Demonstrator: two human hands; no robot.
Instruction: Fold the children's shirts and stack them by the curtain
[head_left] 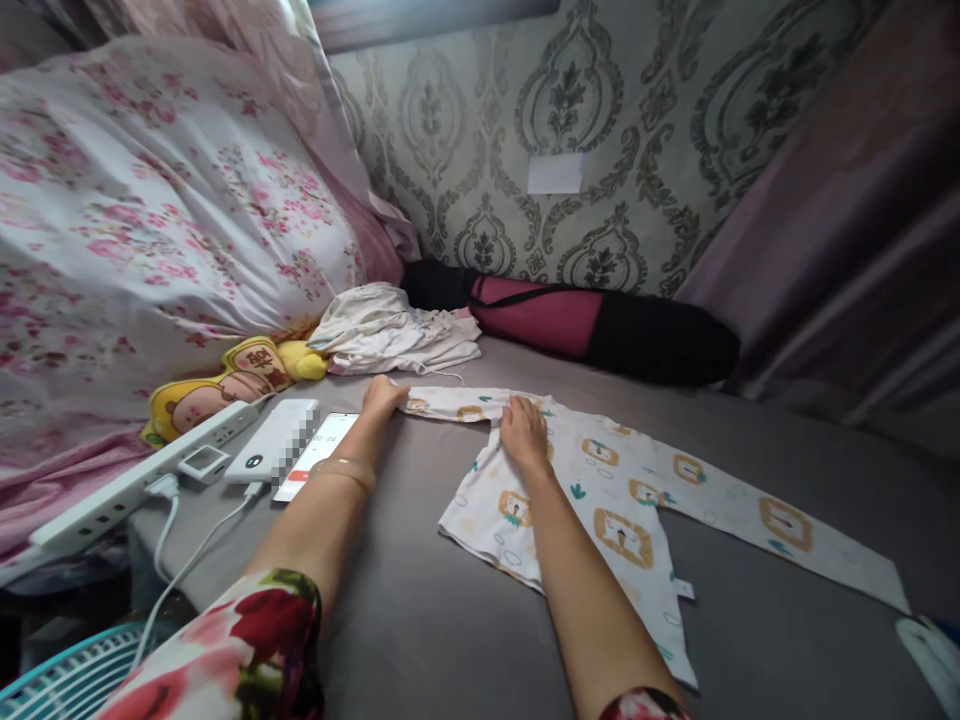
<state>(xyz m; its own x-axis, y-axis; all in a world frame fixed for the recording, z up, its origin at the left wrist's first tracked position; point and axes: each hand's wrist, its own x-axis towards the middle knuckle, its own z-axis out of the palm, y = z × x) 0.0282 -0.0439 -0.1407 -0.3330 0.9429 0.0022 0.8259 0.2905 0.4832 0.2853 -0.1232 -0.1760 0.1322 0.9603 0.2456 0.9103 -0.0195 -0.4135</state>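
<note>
While the white animal-print shirt [600, 480] is spread flat on the gray surface [420, 600], one sleeve is stretched toward ten o'clock from its middle and the other is pointed toward four. At the ten-o'clock sleeve's end, the cuff is gripped by the left hand [384, 393], its grip closed on the cloth. Between that cuff and the shirt's middle, the sleeve's shoulder end is covered by the right hand [525, 432]; whether fabric is pinched in that grip cannot be told. Toward nine o'clock, a phone [337, 437], a white power bank [262, 440] and a power strip [135, 485] are seen. A crumpled pale cloth [397, 330] is placed toward ten, and a long black-and-pink bag [540, 318] is laid at twelve, before the patterned wall [480, 150].
</note>
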